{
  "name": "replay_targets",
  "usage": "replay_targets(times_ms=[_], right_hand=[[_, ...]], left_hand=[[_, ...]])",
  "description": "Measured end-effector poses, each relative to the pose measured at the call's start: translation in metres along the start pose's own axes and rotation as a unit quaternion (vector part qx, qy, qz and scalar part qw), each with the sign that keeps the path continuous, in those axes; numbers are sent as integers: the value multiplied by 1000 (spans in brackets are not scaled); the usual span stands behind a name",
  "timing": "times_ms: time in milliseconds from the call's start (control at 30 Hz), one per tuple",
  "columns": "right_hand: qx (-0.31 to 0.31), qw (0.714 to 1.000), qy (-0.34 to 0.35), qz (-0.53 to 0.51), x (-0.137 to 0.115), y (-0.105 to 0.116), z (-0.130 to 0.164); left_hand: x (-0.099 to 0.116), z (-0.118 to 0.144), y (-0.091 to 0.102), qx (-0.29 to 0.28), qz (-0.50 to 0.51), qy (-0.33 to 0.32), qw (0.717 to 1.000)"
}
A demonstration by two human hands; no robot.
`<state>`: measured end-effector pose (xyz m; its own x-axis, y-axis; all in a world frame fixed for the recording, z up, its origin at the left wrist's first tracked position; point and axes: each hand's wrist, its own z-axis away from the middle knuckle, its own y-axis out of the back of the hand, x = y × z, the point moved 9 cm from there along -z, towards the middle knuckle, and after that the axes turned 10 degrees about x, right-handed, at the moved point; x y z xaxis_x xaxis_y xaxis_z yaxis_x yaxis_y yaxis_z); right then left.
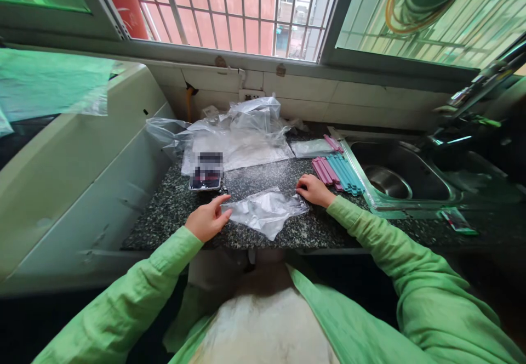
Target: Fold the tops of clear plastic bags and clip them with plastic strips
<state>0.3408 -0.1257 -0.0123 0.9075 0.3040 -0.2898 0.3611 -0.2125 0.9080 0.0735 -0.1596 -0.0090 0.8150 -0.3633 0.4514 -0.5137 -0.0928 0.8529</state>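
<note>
Spanning the view from 9 to 3 o'clock, a speckled dark stone desk [172,210] is carrying all items. At 3 o'clock a steel sink [405,175] is sitting recessed into it. At 12 o'clock a heap of clear plastic bags [242,131] is lying against the tiled wall. At the centre a single clear plastic bag [265,210] is lying flat and crumpled on the desk, between the two hands. At 1 o'clock a row of pink and blue sealing clips [337,171] is lying beside the sink rim, with a smaller flat bag [311,147] just behind it. At 11 o'clock a dark phone [206,173] is resting on the desk, its screen blurred. The left hand [207,220] is pinching the bag's left edge between thumb and forefinger. The right hand [314,189] is lying loosely curled, fingertips pressing down at the bag's right corner, just beside the clips; a true grasp cannot be confirmed.
</note>
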Motion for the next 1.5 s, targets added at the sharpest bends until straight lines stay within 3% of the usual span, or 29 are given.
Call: replay_targets(times_ms=[100,267,367,467,567,667,767,867,1033,1233,1500], right_hand=[[8,1000,-12,-12,3,4,-1],[71,995,-12,-69,2,37,-8],[161,983,12,-85,-3,80,-13],[265,959,38,-92,-10,127,-9],[339,936,70,-72,-22,163,10],[370,919,124,-59,-37,177,39],[350,919,181,-29,-50,168,69],[294,931,217,-12,-58,143,91],[252,940,231,-3,-58,104,111],[180,960,212,14,-48,77,119],[117,969,216,32,-44,64,131]], left_hand=[[-8,-5,-13,-61,49,25,997],[2,-15,0,-12,69,-1,998],[16,-27,31,73,53,-28,996],[36,-32,74,206,13,-84,975],[64,-14,105,323,-39,-206,923],[83,22,111,383,-92,-326,859],[86,52,97,364,-113,-387,840],[78,70,74,315,-116,-399,853],[69,86,42,270,-98,-399,871],[68,94,22,252,-94,-381,885],[60,104,7,243,-82,-352,900]])
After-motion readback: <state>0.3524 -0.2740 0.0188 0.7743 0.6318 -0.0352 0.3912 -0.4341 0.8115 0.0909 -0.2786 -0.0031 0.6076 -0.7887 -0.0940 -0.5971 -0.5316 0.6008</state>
